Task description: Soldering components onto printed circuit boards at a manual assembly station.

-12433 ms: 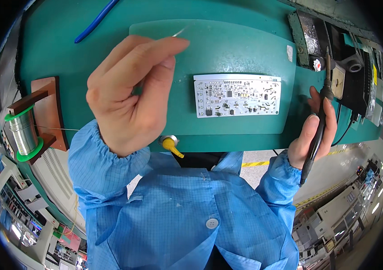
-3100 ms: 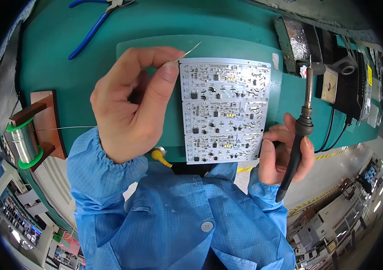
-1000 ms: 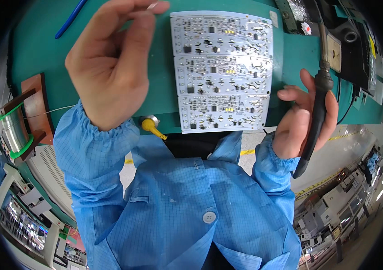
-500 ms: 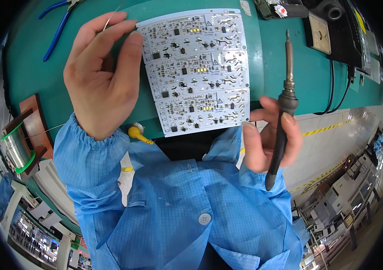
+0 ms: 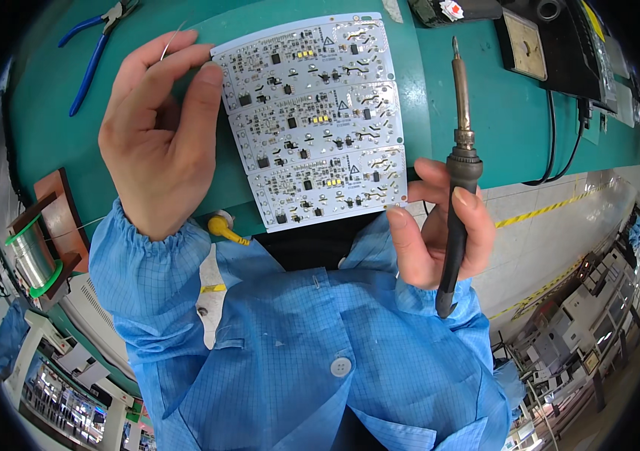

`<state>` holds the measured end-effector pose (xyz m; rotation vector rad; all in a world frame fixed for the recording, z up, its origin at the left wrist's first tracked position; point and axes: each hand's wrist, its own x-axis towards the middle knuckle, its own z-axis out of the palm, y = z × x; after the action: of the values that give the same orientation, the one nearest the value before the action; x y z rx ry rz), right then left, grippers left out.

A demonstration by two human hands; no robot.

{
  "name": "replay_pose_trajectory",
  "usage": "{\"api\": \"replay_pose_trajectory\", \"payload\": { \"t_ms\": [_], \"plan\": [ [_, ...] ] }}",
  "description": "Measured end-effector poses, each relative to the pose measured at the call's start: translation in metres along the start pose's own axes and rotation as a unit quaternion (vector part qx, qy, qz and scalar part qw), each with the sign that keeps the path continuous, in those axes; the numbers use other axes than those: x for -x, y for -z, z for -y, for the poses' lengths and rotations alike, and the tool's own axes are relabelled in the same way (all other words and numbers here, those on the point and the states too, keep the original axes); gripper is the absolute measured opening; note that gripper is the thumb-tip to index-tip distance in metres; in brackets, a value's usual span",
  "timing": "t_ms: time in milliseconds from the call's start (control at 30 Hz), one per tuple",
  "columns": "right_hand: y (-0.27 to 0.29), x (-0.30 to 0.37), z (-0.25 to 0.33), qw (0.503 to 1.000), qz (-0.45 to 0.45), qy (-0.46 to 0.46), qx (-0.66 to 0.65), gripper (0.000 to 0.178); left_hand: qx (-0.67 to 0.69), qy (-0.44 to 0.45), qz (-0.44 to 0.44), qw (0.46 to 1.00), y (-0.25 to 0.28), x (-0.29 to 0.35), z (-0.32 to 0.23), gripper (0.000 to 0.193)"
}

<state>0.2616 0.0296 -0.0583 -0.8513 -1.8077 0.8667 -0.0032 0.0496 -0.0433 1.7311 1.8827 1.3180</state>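
A white panel of circuit boards (image 5: 312, 124), made of three joined sections with small parts soldered on, is held at the near edge of the green bench. My left hand (image 5: 158, 135) grips its far left corner between thumb and a fingertip. A thin solder wire (image 5: 173, 39) sticks up from the same hand's fingers. In my right hand (image 5: 444, 225) is a soldering iron (image 5: 463, 161), its tip pointing away from me and standing clear of the panel to its right. The right thumb and a fingertip also pinch the panel's near right corner.
Blue-handled cutters (image 5: 93, 64) lie at the far left. A solder spool (image 5: 34, 255) sits on a brown holder at the left. To the far right stand a black soldering station (image 5: 560, 52) and a tip-cleaning tray (image 5: 524, 49). A yellow plug (image 5: 224, 228) hangs by the bench edge.
The panel, both hands and the soldering iron appear a little further left, partly because the whole view has shifted. Both grips stay the same.
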Motion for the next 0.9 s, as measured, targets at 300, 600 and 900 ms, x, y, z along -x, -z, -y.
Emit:
{"api": "replay_pose_trajectory", "payload": {
  "t_ms": [300,600,900],
  "plan": [
    [-0.001,0.0,0.0,1.0,-0.004,0.012,-0.001,0.07,0.072,0.031,-0.009,0.997,0.003,0.0,-0.003,0.016],
    [-0.002,0.003,-0.003,1.0,-0.007,0.016,0.0,0.069,0.134,0.025,-0.021,0.99,0.008,-0.002,-0.005,0.018],
    [-0.001,0.002,-0.002,1.0,-0.006,0.02,0.006,0.069,0.09,-0.044,-0.029,0.995,0.013,-0.008,-0.007,0.024]
  ]
}}
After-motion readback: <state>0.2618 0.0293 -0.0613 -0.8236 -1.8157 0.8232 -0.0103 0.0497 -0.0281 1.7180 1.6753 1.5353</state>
